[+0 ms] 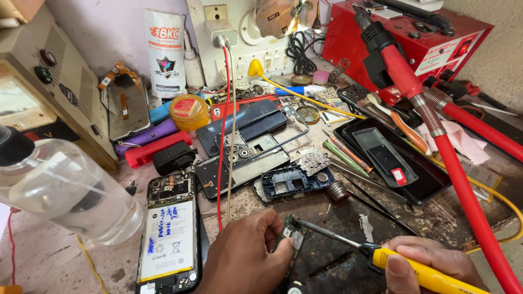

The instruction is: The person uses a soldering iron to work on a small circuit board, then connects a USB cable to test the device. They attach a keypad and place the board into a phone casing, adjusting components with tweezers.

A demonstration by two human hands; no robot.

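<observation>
Opened phone [169, 237]: lies back-off with its white battery showing, just left of the left hand.
Left hand [245, 256]: fingers closed narrowly, pinching a small green circuit board [292, 235] upright.
Soldering iron [381, 257]: yellow handle, tip touching the board's right edge.
Right hand [430, 264]: wrapped around the iron's handle, right of the board.

Glossy yellow plastic soldering iron [419, 272], metal tip, clear plastic bottle [60, 190], scuffed worktop [338, 218]

Worn, stained workbench [49, 261], pale wall [109, 32], white switchboard [239, 38], daylight
</observation>
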